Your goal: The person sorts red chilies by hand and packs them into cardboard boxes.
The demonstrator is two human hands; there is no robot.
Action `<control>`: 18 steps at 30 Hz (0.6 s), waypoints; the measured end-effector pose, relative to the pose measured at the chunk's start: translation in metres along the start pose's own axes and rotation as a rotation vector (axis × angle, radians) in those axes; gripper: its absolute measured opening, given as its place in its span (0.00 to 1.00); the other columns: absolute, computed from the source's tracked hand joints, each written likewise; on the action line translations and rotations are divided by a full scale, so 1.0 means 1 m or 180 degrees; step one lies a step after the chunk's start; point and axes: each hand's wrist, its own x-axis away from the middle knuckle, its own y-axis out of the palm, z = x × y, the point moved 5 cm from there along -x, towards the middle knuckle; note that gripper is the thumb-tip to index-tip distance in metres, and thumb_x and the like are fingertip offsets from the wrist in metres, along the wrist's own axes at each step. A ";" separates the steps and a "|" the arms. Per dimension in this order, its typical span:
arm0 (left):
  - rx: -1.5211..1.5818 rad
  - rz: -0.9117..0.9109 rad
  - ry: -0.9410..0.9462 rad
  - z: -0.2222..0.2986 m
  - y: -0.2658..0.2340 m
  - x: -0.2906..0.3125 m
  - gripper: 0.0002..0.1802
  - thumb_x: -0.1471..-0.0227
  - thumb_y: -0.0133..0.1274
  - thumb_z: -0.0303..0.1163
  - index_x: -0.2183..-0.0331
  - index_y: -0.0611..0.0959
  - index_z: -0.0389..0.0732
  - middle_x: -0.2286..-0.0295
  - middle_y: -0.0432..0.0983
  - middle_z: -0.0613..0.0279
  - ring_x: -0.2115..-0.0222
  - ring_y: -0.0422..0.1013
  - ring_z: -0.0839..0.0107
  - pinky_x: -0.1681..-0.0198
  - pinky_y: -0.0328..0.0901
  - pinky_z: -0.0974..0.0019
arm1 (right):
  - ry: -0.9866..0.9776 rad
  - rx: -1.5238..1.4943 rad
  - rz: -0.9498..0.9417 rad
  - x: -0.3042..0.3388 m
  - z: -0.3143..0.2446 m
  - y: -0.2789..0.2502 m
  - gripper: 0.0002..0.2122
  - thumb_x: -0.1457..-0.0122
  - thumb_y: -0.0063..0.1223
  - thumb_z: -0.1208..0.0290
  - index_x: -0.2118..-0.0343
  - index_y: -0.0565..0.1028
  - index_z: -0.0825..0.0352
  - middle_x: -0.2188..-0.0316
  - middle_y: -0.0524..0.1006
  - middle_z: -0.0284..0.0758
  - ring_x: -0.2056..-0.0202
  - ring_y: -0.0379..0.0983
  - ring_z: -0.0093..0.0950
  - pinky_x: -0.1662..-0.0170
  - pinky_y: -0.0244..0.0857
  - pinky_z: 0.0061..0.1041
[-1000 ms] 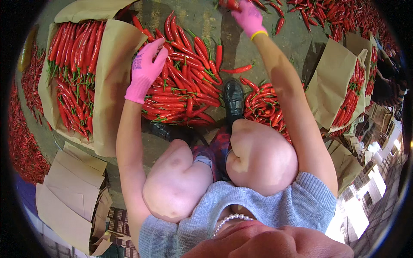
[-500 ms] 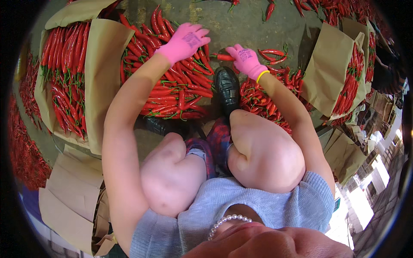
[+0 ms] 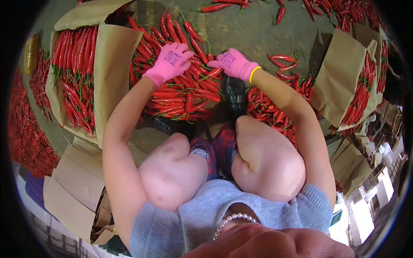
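Observation:
A heap of glossy red chili peppers (image 3: 180, 103) with green stems lies on the floor in front of my knees. My left hand (image 3: 172, 62), in a pink glove, rests over the upper part of this heap with its fingers a little apart. To its right, my right hand (image 3: 234, 63), also gloved in pink with a yellow cuff, is closed at the heap's right edge. A red chili pepper (image 3: 212, 73) sticks out from under its fingertips, which are partly hidden. Just beyond them lies another chili with its green stem pointing away.
An upright brown paper bag (image 3: 116, 73) packed with neat rows of chilies stands left of the heap. Another filled paper bag (image 3: 337, 77) stands at the right. A second chili pile (image 3: 275, 109) lies beside my black shoe (image 3: 235, 96). Flattened cardboard (image 3: 75, 185) lies lower left.
My left hand has drawn back left and nearer over the heap. My right hand has moved left to the heap's edge, where it carried a chili. The whole view has shifted slightly.

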 end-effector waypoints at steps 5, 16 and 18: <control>0.1179 0.0148 -0.0221 -0.016 -0.020 0.019 0.18 0.47 0.54 0.35 0.54 0.81 0.42 0.60 0.77 0.55 0.58 0.73 0.55 0.53 0.67 0.53 | 0.0471 -0.0471 -0.0117 0.018 0.036 -0.009 0.23 0.49 0.55 0.72 0.46 0.72 0.54 0.58 0.78 0.35 0.55 0.75 0.39 0.55 0.67 0.40; 0.0206 -0.0164 -0.2741 -0.140 -0.027 -0.026 0.31 0.50 0.52 0.60 0.59 0.83 0.42 0.59 0.80 0.51 0.53 0.74 0.54 0.49 0.65 0.56 | 0.0336 -0.0549 0.0601 -0.038 0.012 -0.050 0.19 0.50 0.55 0.72 0.53 0.75 0.56 0.63 0.76 0.35 0.57 0.75 0.39 0.54 0.67 0.38; 0.0237 -0.0249 -0.3059 -0.142 -0.016 -0.039 0.29 0.51 0.52 0.57 0.60 0.83 0.40 0.59 0.80 0.52 0.56 0.75 0.55 0.53 0.67 0.54 | 0.0292 -0.0477 0.0462 -0.054 0.003 -0.045 0.20 0.49 0.54 0.71 0.51 0.74 0.54 0.63 0.76 0.34 0.57 0.75 0.37 0.53 0.65 0.36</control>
